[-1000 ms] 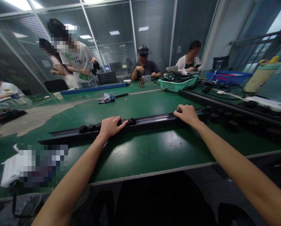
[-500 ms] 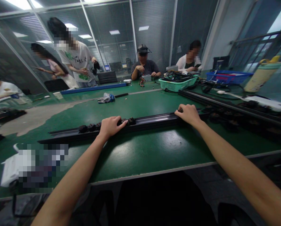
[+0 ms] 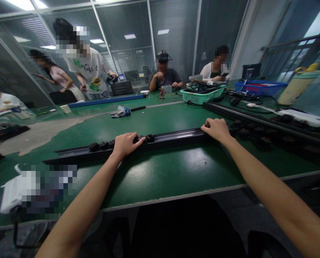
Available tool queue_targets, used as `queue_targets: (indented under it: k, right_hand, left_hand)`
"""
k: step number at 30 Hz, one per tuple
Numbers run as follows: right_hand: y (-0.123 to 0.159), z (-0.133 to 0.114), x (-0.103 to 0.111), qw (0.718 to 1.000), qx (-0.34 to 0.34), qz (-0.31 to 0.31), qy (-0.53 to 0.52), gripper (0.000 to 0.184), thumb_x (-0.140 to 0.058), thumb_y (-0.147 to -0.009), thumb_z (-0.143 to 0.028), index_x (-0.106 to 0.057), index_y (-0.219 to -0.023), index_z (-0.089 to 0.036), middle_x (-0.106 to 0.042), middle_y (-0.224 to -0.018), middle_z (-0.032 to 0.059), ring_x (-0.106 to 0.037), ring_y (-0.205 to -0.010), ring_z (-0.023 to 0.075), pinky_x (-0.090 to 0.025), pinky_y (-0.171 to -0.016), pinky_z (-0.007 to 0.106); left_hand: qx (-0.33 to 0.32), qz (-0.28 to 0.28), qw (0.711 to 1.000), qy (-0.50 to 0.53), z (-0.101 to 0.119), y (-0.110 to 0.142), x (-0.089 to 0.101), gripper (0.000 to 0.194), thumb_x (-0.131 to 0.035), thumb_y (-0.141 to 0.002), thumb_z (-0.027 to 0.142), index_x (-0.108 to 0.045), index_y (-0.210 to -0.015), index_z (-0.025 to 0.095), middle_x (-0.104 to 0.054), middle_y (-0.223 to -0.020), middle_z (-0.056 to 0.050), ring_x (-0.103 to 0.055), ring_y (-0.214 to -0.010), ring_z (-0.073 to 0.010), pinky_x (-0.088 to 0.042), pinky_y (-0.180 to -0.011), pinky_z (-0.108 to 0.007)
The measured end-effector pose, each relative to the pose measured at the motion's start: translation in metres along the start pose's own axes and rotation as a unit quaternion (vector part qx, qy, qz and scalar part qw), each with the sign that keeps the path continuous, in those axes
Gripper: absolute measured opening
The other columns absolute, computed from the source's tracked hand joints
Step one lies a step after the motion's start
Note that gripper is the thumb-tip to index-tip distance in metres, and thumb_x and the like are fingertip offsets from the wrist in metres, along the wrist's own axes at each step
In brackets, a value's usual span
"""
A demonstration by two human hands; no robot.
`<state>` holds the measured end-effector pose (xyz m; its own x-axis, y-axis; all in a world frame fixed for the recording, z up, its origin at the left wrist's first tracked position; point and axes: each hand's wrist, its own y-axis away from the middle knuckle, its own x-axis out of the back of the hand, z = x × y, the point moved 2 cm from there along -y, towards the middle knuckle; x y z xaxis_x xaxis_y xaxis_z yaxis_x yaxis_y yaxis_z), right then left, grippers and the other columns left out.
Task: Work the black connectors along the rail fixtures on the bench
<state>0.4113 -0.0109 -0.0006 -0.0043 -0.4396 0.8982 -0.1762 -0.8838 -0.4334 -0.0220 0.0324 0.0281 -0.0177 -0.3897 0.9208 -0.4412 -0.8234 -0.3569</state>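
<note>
A long black rail [image 3: 176,137] lies across the green table [image 3: 160,172] in front of me. Several small black parts [image 3: 102,145] sit in a row on its left stretch. My left hand [image 3: 125,143] rests on the rail with its fingers curled over some of those parts, one finger pointing right. My right hand [image 3: 217,129] is closed over the rail's right stretch, fingers bent onto a small dark part that is mostly hidden.
More black rails with parts [image 3: 270,125] lie at the right. A green basket of cables [image 3: 203,95], a blue tray [image 3: 259,87] and a yellow bottle [image 3: 296,86] stand behind. A white bag [image 3: 15,193] lies front left. Other people sit and stand at the far side.
My right hand has slid slightly to the right along the rail. The left hand has stayed put. People at the back left have shifted.
</note>
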Motion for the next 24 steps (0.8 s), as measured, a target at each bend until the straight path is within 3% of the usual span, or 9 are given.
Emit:
queue_targets:
  k: [16, 24]
  right_hand:
    - [0.000, 0.004, 0.008, 0.998, -0.023, -0.040, 0.035, 0.037, -0.049, -0.094, -0.045, -0.072, -0.100, -0.017, -0.076, -0.096, 0.0149, -0.066, -0.095, 0.0305, -0.037, -0.085, 0.039]
    - [0.004, 0.001, 0.015, 0.993, -0.071, -0.080, 0.053, 0.049, -0.044, -0.097, -0.052, -0.071, -0.110, -0.013, -0.076, -0.102, 0.0193, -0.069, -0.099, 0.0332, -0.041, -0.088, 0.041]
  left_hand:
    - [-0.003, 0.006, 1.000, -0.003, 0.000, -0.001, -0.001, 0.065, -0.033, -0.100, 0.073, -0.071, -0.092, 0.021, -0.077, -0.096, -0.010, -0.070, -0.086, -0.0277, -0.032, -0.062, -0.032]
    - [-0.001, 0.002, 1.000, 0.000, 0.000, -0.001, -0.001, 0.064, -0.033, -0.100, 0.073, -0.071, -0.093, 0.021, -0.078, -0.097, -0.010, -0.070, -0.087, -0.0274, -0.031, -0.062, -0.031]
